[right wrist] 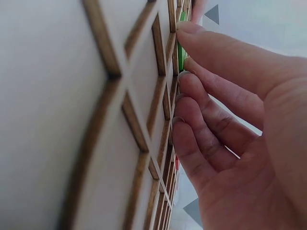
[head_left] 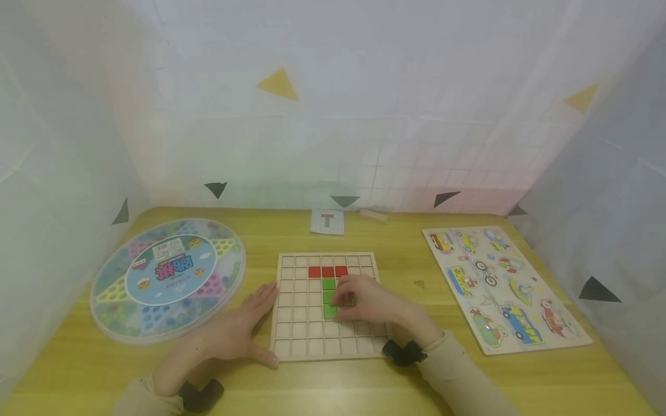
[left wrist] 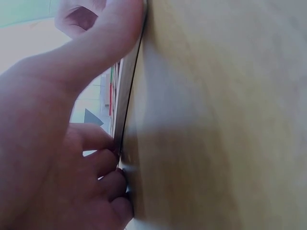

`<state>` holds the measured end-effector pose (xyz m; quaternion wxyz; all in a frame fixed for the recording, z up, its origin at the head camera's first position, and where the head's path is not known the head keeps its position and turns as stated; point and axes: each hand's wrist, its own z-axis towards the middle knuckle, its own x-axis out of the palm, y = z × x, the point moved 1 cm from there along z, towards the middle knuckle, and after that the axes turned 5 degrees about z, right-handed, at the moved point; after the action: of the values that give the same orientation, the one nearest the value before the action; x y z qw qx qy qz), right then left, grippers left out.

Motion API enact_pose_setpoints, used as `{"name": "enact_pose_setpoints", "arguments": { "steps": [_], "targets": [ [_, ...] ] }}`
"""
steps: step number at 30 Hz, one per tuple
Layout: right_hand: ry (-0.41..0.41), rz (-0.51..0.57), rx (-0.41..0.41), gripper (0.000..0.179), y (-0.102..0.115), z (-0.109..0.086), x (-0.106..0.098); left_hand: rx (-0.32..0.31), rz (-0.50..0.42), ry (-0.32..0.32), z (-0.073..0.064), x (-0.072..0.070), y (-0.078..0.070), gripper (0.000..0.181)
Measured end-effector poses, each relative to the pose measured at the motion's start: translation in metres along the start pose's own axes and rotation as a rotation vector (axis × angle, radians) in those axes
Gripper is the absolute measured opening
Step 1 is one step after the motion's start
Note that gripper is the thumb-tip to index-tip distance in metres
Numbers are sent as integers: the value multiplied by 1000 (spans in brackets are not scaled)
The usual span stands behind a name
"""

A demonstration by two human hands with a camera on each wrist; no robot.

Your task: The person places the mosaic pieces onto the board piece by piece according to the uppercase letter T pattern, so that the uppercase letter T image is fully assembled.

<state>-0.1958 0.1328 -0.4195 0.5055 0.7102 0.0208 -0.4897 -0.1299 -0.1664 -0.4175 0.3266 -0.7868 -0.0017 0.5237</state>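
Observation:
A wooden grid board point(head_left: 299, 347) lies on the table, with three red tiles point(head_left: 327, 271) in a row near its top. Three green tiles point(head_left: 328, 283) run down in a column beneath the middle red one. My right hand point(head_left: 370, 300) is over the board, its thumb and index finger pinching the lowest green tile point(right wrist: 181, 55) in the column. The other fingers curl close to the grid. My left hand point(head_left: 234, 330) rests on the table at the board's left side, fingers extended, fingertips at its edge and thumb near the lower left corner.
A round Chinese checkers set point(head_left: 122, 312) in a clear case lies at left. At right is a wooden vehicle puzzle point(head_left: 486, 300). Behind the board are a card with a red and green T point(head_left: 327, 229) and a small wooden block point(head_left: 373, 216). White sheeting point(head_left: 416, 150) encloses the table.

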Motion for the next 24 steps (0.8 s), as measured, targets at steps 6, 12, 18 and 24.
{"name": "enact_pose_setpoints", "arguments": {
  "steps": [6,12,18,24],
  "targets": [
    [-3,21,16,17,-1,-1,1,4,-13,8,0,0,0,134],
    [-6,14,25,16,-4,-1,3,-12,1,13,2,2,1,136],
    [-13,18,20,15,-4,0,4,-16,4,4,2,3,3,138],
    [-15,23,18,16,-2,-1,1,-2,18,-5,1,2,3,137]
  ]
}}
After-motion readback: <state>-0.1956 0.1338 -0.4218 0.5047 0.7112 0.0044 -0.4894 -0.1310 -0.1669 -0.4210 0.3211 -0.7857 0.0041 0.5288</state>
